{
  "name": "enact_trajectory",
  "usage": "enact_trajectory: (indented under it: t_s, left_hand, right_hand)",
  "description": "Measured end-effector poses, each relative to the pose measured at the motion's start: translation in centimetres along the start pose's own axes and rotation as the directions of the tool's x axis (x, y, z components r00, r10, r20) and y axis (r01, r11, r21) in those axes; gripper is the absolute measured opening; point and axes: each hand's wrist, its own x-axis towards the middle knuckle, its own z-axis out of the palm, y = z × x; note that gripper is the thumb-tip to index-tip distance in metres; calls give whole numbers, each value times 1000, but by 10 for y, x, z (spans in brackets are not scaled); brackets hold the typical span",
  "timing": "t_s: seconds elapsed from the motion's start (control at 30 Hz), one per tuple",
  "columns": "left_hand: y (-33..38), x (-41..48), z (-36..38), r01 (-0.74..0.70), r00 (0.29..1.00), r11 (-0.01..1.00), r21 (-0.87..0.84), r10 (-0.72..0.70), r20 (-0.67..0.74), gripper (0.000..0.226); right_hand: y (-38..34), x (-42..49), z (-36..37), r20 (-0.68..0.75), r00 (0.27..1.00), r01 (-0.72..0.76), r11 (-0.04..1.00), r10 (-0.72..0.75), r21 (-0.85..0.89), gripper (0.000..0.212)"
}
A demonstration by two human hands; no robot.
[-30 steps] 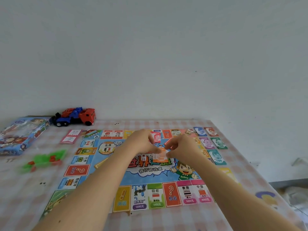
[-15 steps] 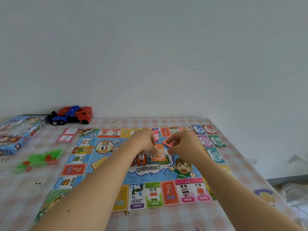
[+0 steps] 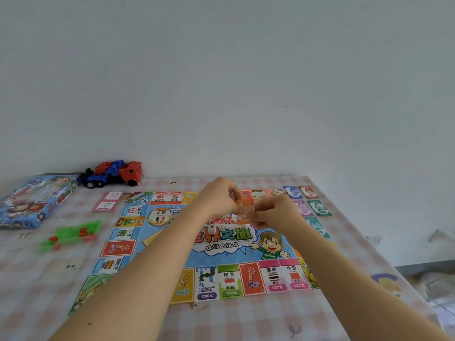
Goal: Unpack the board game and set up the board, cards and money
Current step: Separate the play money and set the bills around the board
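Both hands over board (image 3: pixel 221 244) centre | left hand (image 3: pixel 220 198) and right hand (image 3: pixel 275 212) pinch orange cards (image 3: pixel 245 210) | stack upright, long axis vertical, between hands | money (image 3: pixel 320 208) lies right, right hand nearer

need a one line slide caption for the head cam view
Both hands, left and right, pinch small orange cards above the unfolded game board on a checked table.

Head-worn view, facing forward and down (wide-angle), close over table (image 3: pixel 221 321), wall (image 3: pixel 221 82) beyond
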Motion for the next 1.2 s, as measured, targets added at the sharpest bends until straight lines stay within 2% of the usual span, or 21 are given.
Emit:
enact_trajectory:
  t_s: [0.2,0.27,0.33,0.43,0.5,0.67,0.77,0.9,1.1,1.2]
  left_hand:
    - [-3,-11,14,-15,998,1000,-5,15,-65,16]
    - [-4,-13,15,-13,995,1000,-1,13,-94,17]
    - [-6,-14,13,-1,983,1000,1,2,-182,19]
    - [-9,-12,8,32,957,999,41,-18,-291,15]
    - [-10,-11,7,51,966,995,90,-27,-256,16]
    - [-9,-7,16,66,989,981,182,-41,-140,20]
    - [-10,-6,19,80,992,981,179,-61,-112,20]
    - [-8,-6,23,54,998,987,151,-58,26,18]
    - [-2,-5,21,-19,998,983,184,31,-63,8]
    - [-2,-5,25,-17,997,973,231,34,-67,17]
  right_hand:
    - [9,-9,8,-53,997,-63,998,63,0,6]
    - [10,-10,9,-90,994,-59,998,60,18,12]
    - [12,-11,9,-143,988,-54,998,59,35,18]
    - [14,-9,2,-243,968,-51,997,63,55,13]
    - [14,-7,-1,-259,963,-61,997,69,38,13]
    - [15,-6,0,-174,979,-102,995,102,7,10]
    - [17,-6,3,-156,986,-67,998,65,-10,12]
    - [21,-5,8,-118,991,-68,995,59,-69,8]
    - [21,-1,11,-140,989,-53,998,47,-40,10]
    - [23,-3,14,-138,990,-45,994,32,-98,15]
